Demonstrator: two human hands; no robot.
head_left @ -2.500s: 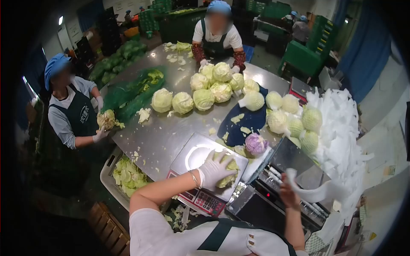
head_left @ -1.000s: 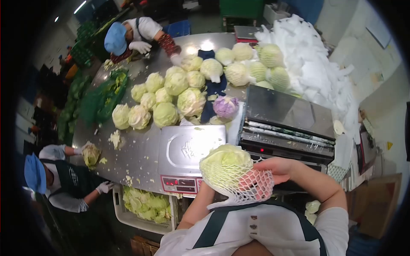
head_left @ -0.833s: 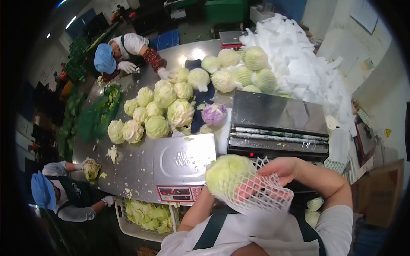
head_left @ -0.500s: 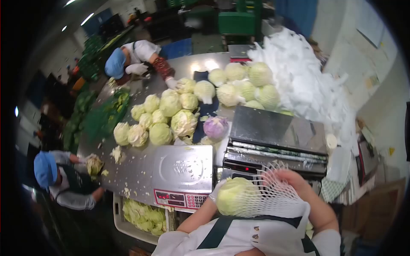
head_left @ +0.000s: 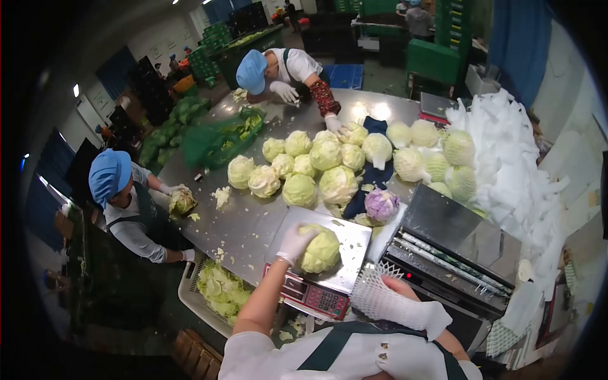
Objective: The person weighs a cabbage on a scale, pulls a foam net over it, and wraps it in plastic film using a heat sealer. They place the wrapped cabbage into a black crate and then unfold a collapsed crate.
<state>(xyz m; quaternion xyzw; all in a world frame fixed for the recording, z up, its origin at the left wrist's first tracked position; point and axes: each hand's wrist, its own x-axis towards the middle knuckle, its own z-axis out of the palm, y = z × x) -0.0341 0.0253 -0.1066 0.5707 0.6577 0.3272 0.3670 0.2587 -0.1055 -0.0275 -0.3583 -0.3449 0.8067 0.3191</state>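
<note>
My left hand (head_left: 296, 243), in a white glove, grips the side of a pale green cabbage (head_left: 321, 249) on the steel plate of a scale (head_left: 351, 237). No net covers this cabbage. My right hand (head_left: 398, 288) is bare and holds a white foam net sleeve (head_left: 386, 301), which hangs over part of the hand and forearm. Some right-hand fingers are hidden by the mesh. Just beyond the scale sit a purple cabbage (head_left: 382, 204) and a group of trimmed green cabbages (head_left: 299, 190).
A wrapping machine (head_left: 462, 228) stands right of the scale. White foam nets (head_left: 500, 145) are heaped behind it, beside netted cabbages (head_left: 437, 166). Two co-workers in blue caps handle cabbages at the steel table (head_left: 218, 225). A crate (head_left: 190, 285) of leaves sits below the table edge.
The cabbage in my left hand has moved left, away from the foam net and onto the scale. The net stays with my right hand, lower now. The view has swung left.
</note>
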